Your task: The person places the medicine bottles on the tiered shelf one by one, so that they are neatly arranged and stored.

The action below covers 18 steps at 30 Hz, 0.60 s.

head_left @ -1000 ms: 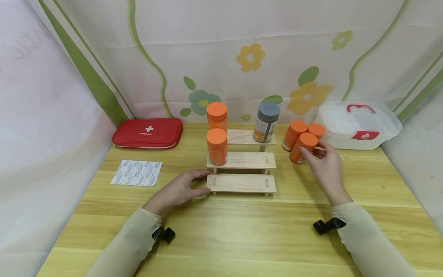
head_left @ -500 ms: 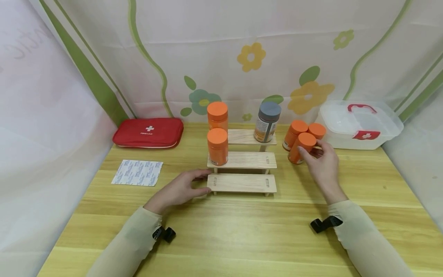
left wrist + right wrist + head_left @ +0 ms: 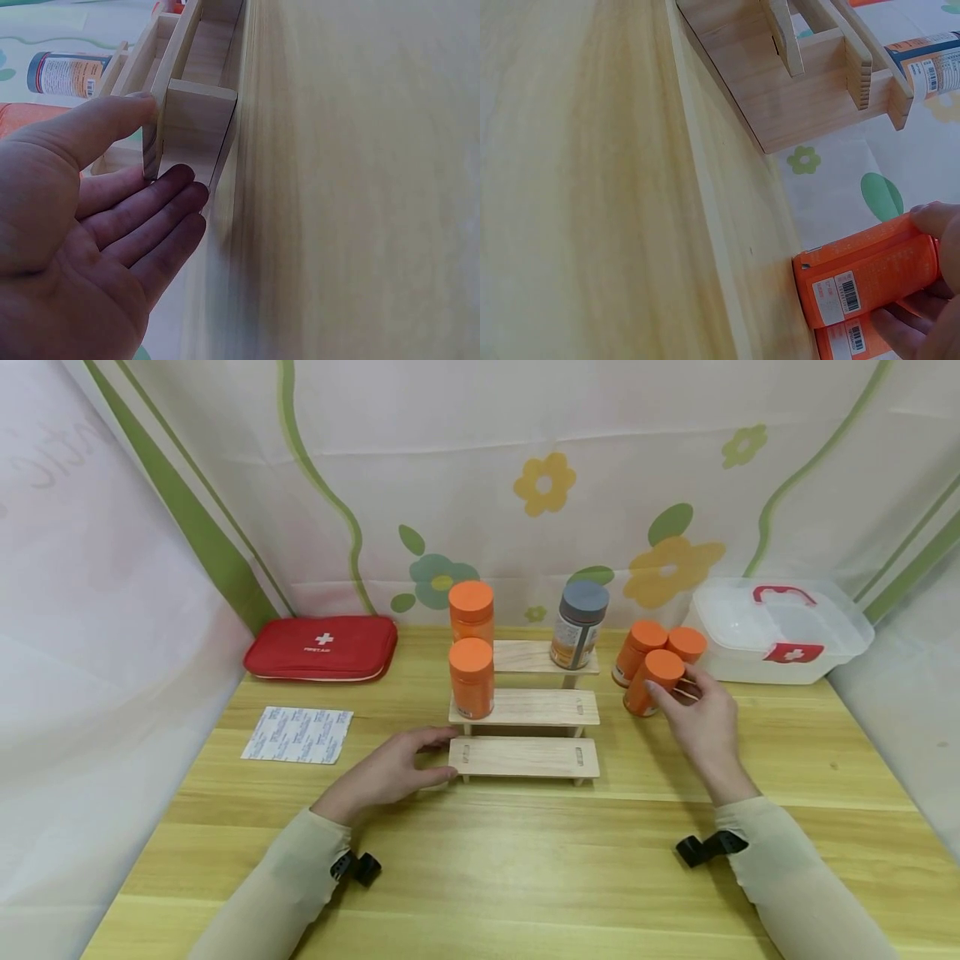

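My left hand [image 3: 386,772] is at the left end of the three-step wooden shelf [image 3: 525,757]; its thumb and index finger hold the lowest board [image 3: 150,150] by its end, the other fingers beside the leg panel. My right hand [image 3: 701,718] pinches an orange bottle [image 3: 652,681] between thumb and fingers; the bottle leans slightly, standing on or just over the table. Two more orange bottles, one [image 3: 637,652] left and one [image 3: 687,643] right, stand close behind it. One orange bottle [image 3: 472,677] sits on the middle step, another [image 3: 471,610] and a grey-capped bottle [image 3: 579,625] on the top step.
A red first-aid pouch [image 3: 321,647] lies at the back left of the wooden table [image 3: 525,877]. In front of the pouch is a flat white printed packet [image 3: 297,735]. A clear plastic first-aid box [image 3: 776,631] stands at the back right, beside the bottles. Patterned curtain [image 3: 420,460] hangs behind.
My right hand and the orange bottle in it have shifted slightly to the left, the bottle's cap coming a little forward. My left hand stays at the shelf.
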Each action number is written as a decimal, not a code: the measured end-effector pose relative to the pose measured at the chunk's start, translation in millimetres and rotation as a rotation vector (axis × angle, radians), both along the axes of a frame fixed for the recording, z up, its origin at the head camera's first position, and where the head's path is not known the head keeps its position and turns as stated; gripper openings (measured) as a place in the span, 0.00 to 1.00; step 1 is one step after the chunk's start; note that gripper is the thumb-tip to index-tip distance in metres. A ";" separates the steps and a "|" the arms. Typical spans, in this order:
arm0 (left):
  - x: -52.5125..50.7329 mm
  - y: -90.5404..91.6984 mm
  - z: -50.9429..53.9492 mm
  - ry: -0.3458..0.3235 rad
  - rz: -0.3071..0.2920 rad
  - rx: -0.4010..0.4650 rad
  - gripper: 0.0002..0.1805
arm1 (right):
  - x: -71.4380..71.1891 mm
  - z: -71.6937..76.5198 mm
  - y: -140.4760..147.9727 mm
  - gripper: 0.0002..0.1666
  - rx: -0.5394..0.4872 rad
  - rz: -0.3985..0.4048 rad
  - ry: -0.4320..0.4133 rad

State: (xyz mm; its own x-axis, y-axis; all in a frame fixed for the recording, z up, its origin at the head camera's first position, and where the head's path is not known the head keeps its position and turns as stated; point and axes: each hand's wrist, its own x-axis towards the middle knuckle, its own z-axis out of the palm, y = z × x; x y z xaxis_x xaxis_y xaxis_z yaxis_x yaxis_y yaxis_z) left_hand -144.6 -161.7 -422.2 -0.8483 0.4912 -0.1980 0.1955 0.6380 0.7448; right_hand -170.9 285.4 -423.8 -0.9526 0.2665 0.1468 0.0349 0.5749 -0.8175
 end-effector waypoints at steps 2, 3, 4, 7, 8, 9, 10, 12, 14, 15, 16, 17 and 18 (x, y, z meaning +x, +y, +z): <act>0.0 0.2 0.0 0.000 0.002 -0.003 0.35 | 0.4 0.3 0.9 0.41 -0.003 0.001 -0.003; 0.0 0.3 0.1 0.000 0.002 -0.004 0.35 | 0.6 0.4 1.4 0.41 -0.005 0.001 -0.005; -0.1 0.3 0.0 0.000 0.002 -0.004 0.35 | 0.9 0.3 1.9 0.41 -0.007 0.000 -0.006; -0.1 0.3 0.1 0.001 0.001 -0.002 0.35 | 1.6 0.1 3.3 0.41 -0.017 -0.003 -0.004; 0.0 0.4 0.2 0.002 0.000 -0.001 0.35 | 2.3 0.3 3.6 0.42 -0.020 -0.005 -0.003; 0.1 0.3 0.2 0.002 -0.001 -0.001 0.35 | 2.9 0.6 3.8 0.42 -0.021 -0.006 -0.001; 0.2 0.2 0.3 0.002 -0.001 -0.001 0.35 | 3.5 0.9 4.1 0.42 -0.022 -0.009 0.001; 0.3 0.1 0.4 0.003 -0.001 0.000 0.35 | 4.8 1.8 4.5 0.41 -0.023 -0.014 0.007; 0.4 0.2 0.5 0.005 -0.002 -0.001 0.35 | 6.4 3.4 4.5 0.41 -0.024 -0.018 0.013; 0.3 0.1 0.4 0.006 -0.002 -0.001 0.35 | 7.1 4.2 4.5 0.41 -0.021 -0.019 0.019; 0.3 0.0 0.4 0.007 -0.002 -0.001 0.34 | 7.9 5.2 4.6 0.41 -0.022 -0.019 0.025; 0.2 -0.1 0.3 0.008 0.000 -0.001 0.34 | 8.8 6.3 4.6 0.41 -0.026 -0.017 0.029; 0.1 -0.1 0.2 0.009 0.000 -0.002 0.34 | 9.8 7.7 4.4 0.40 -0.027 -0.015 0.035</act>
State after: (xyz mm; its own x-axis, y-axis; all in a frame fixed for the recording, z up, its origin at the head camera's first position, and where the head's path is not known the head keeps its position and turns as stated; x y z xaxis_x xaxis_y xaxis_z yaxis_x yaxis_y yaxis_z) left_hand -144.5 -161.9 -421.9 -0.8498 0.4911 -0.1914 0.2024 0.6394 0.7418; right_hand -161.1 289.8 -416.1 -0.9429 0.2848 0.1725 0.0141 0.5519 -0.8338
